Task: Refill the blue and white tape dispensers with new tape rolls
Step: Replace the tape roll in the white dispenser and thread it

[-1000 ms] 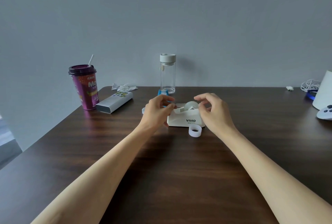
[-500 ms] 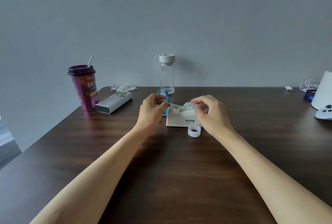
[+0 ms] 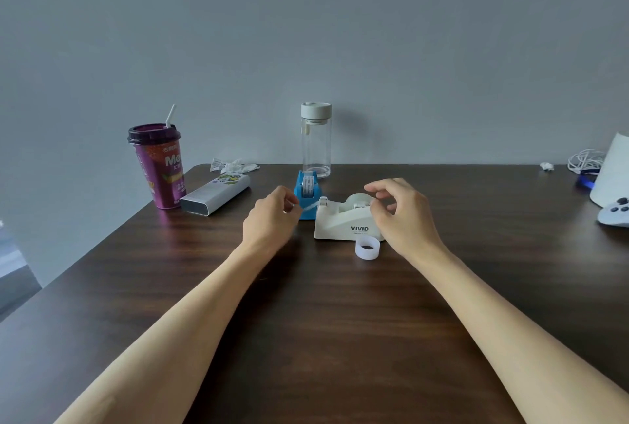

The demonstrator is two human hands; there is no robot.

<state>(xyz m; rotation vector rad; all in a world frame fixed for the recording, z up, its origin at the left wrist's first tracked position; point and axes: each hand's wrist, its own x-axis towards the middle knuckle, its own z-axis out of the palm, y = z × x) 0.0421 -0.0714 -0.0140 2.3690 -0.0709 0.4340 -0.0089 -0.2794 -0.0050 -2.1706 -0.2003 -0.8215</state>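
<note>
A clear tape strip is pinched by the left hand beside the glossy white dispenser on the woodgrain desk, while the right hand, curled loosely, grasps nothing.

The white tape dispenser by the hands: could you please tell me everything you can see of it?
The white tape dispenser is a matte, plastic-looking wedge printed VIVID, upright on the dark wooden table. A pale tape roll sits in its cradle; the cutter post faces left. A clear strip runs from there to the left hand. The right hand hovers at the roll end; contact unclear.
</note>
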